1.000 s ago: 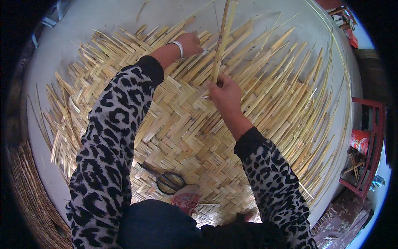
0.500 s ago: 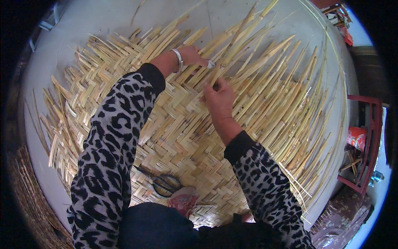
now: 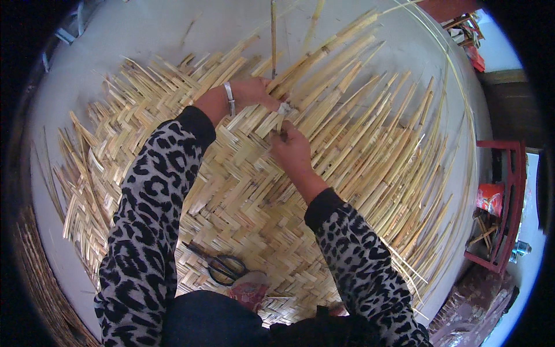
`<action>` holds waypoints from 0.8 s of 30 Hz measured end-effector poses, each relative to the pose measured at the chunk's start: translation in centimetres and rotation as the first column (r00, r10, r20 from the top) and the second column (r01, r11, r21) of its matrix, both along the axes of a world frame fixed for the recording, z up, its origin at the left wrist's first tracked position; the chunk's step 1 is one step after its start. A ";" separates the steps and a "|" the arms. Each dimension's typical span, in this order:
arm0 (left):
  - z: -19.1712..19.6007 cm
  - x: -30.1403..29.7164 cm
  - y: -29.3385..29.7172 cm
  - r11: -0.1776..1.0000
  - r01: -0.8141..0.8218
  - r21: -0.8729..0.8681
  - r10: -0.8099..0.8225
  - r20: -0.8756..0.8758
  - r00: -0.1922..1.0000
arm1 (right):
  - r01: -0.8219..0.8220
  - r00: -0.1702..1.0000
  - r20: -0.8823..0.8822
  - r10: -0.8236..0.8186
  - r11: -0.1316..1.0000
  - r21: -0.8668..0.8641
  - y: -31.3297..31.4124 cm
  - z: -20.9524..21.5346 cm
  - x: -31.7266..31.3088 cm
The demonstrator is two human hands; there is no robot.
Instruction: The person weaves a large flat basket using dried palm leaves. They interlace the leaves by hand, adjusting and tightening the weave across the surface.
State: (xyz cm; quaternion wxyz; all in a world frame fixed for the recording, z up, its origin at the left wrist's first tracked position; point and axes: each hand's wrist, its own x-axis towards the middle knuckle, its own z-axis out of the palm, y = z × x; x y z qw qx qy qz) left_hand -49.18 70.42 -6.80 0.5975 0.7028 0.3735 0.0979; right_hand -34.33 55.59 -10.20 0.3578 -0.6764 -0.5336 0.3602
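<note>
A mat of split pale-yellow strips (image 3: pixel 231 202) in a zigzag weave spreads below me, its long loose ends fanning out at the far and right edges. My left hand (image 3: pixel 251 94), with a silver bracelet and a white wrap on a digit, closes round several loose strips (image 3: pixel 318 55) at the far edge of the weave. Just nearer and to the right, my right hand (image 3: pixel 293 151) pinches the end of a short strip (image 3: pixel 280 122); its fingertips are partly hidden. Dark-handled scissors (image 3: pixel 227 270) lie on the mat near my foot.
My red patterned shoe (image 3: pixel 250 292) rests on the mat. A dark red wooden frame (image 3: pixel 514 202) stands at the right, with a red container (image 3: pixel 489 198) beside it. Brown stalks (image 3: pixel 43 289) lie at the lower left. Long thin strips (image 3: pixel 462 75) curve along the right.
Both hands have shifted left, and my right hand is also lower. The long strips near my left hand have changed their lean, and one now points nearly straight away from me.
</note>
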 end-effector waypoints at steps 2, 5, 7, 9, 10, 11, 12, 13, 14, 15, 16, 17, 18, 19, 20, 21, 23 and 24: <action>-1.2 -0.5 0.4 0.987 -0.046 -0.152 0.079 0.224 0.971 | -0.107 0.994 0.043 0.106 0.994 0.021 0.4 0.0 0.9; -2.3 -1.6 1.0 0.962 -0.102 0.254 0.021 0.304 0.952 | -0.202 0.979 -0.023 0.200 0.975 -0.097 1.8 -0.4 1.6; -2.2 -2.8 1.0 0.969 -0.231 -0.090 0.247 0.392 0.886 | -0.271 0.962 -0.060 0.265 0.951 -0.147 2.4 -0.6 2.3; -1.6 -4.1 0.5 0.885 -0.342 -0.317 0.442 0.335 0.832 | -0.299 0.954 -0.058 0.294 0.935 -0.189 2.8 -0.9 2.4; -1.3 -4.7 0.1 0.858 -0.409 -0.310 0.494 0.284 0.822 | -0.305 0.952 -0.046 0.302 0.936 -0.175 2.8 -1.1 2.4; -1.0 -5.1 -0.3 0.828 -0.474 -0.300 0.546 0.232 0.805 | -0.298 0.954 -0.033 0.297 0.936 -0.185 2.7 -1.2 2.3; -0.8 -5.5 -0.8 0.807 -0.505 -0.307 0.576 0.219 0.788 | -0.312 0.950 -0.047 0.309 0.937 -0.157 2.6 -1.3 2.3; -0.7 -5.7 -1.2 0.786 -0.533 -0.314 0.604 0.206 0.769 | -0.312 0.950 -0.059 0.306 0.937 -0.155 2.6 -1.4 2.3; -0.8 -5.9 -1.5 0.764 -0.560 -0.321 0.631 0.194 0.751 | -0.319 0.947 -0.082 0.310 0.934 -0.160 2.6 -1.4 2.3; -0.8 -5.9 -1.7 0.743 -0.558 -0.371 0.651 0.206 0.730 | -0.314 0.948 -0.110 0.299 0.937 -0.156 2.6 -1.4 2.3; -1.0 -5.9 -1.8 0.719 -0.555 -0.419 0.672 0.218 0.708 | -0.319 0.943 -0.151 0.296 0.935 -0.158 2.7 -1.5 2.4; -1.2 -5.8 -1.8 0.693 -0.551 -0.466 0.697 0.234 0.678 | -0.316 0.940 -0.190 0.283 0.934 -0.168 2.8 -1.4 2.5; -1.5 -5.6 -1.5 0.669 -0.554 -0.495 0.719 0.245 0.650 | -0.340 0.924 -0.247 0.293 0.924 -0.176 3.0 -1.4 2.6; -1.8 -5.2 -1.0 0.644 -0.557 -0.525 0.744 0.258 0.617 | -0.354 0.908 -0.304 0.288 0.915 -0.193 3.1 -1.4 2.7; -2.1 -4.9 -0.6 0.622 -0.550 -0.557 0.764 0.277 0.583 | -0.348 0.901 -0.350 0.255 0.908 -0.234 3.1 -1.4 2.8; -2.3 -4.6 0.0 0.631 -0.504 -0.589 0.754 0.314 0.577 | -0.367 0.885 -0.377 0.273 0.908 -0.204 3.1 -1.3 2.9; -2.9 -4.1 0.9 0.624 -0.433 -0.651 0.755 0.357 0.551 | -0.371 0.872 -0.413 0.262 0.905 -0.210 3.0 -1.2 3.0; -3.1 -3.9 1.3 0.656 -0.404 -0.637 0.724 0.383 0.573 | -0.384 0.863 -0.421 0.281 0.905 -0.184 3.0 -1.1 3.1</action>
